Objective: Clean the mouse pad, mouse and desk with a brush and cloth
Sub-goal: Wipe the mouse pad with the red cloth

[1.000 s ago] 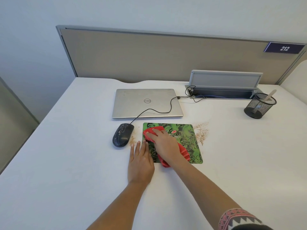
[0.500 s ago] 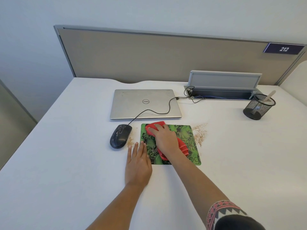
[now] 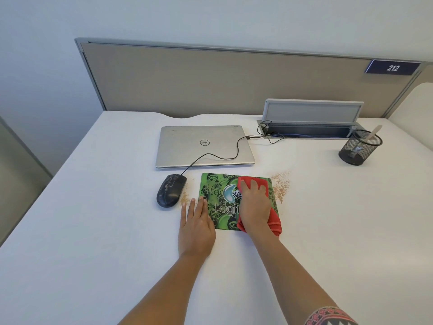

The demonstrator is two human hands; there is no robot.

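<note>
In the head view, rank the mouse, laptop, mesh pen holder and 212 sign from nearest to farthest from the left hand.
Measured from the left hand:
1. mouse, just ahead and slightly to its left.
2. laptop, closed, farther back.
3. mesh pen holder, far off to the right.
4. 212 sign, at the back right, highest up.

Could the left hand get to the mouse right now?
Probably yes. The left hand lies flat and holds nothing, and the mouse sits just ahead and left of it, with only crumbs between them.
</note>
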